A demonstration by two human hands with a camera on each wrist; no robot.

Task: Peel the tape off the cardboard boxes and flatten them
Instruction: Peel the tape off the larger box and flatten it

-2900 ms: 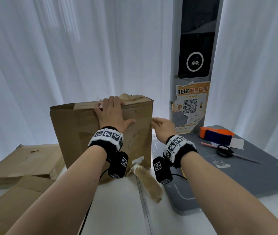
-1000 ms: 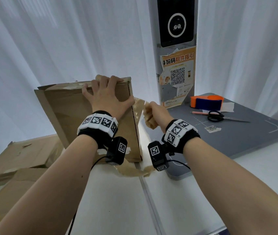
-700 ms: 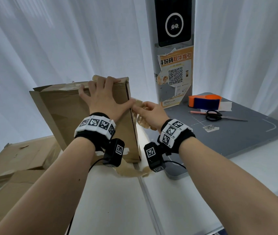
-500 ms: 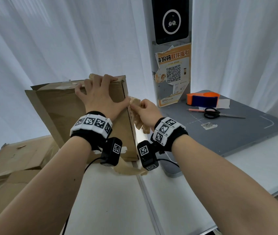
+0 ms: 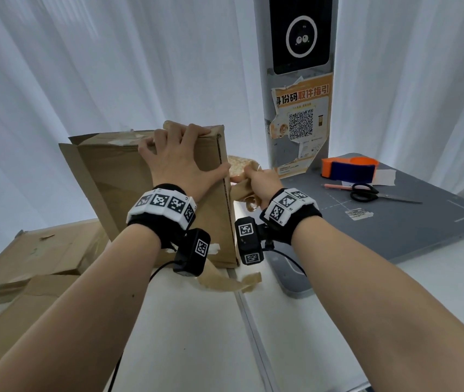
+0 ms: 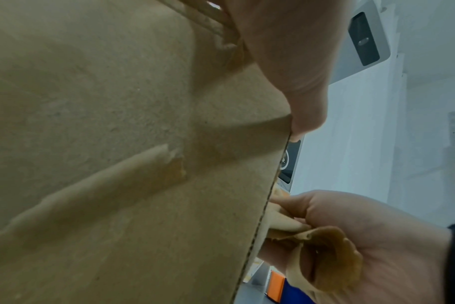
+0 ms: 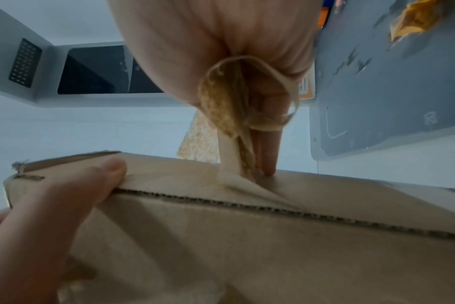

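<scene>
A brown cardboard box [image 5: 129, 199] stands tilted on the white table. My left hand [image 5: 185, 148] grips its top edge, fingers curled over the top and the thumb [image 6: 301, 98] pressed on the right corner edge. My right hand [image 5: 249, 175] is against the box's right side and holds a crumpled strip of brown tape [image 5: 239, 165]. In the right wrist view the tape [image 7: 229, 107] runs from my fist down to the box face [image 7: 247, 246], still stuck there, with fingertips [image 7: 268, 164] touching the cardboard beside it. The box's right side is hidden in the head view.
Flattened boxes [image 5: 36, 256] lie at the left. A loose tape strip [image 5: 225, 281] lies in front of the box. On the grey mat [image 5: 409, 230] at the right are an orange and blue tape dispenser [image 5: 349, 168], scissors [image 5: 366, 192] and a pen [image 5: 336, 187]. A pillar with a poster [image 5: 300, 123] stands behind.
My right hand, holding peeled tape away from the box a second ago, has come back against the box's right side. The left hand keeps its hold on the top edge.
</scene>
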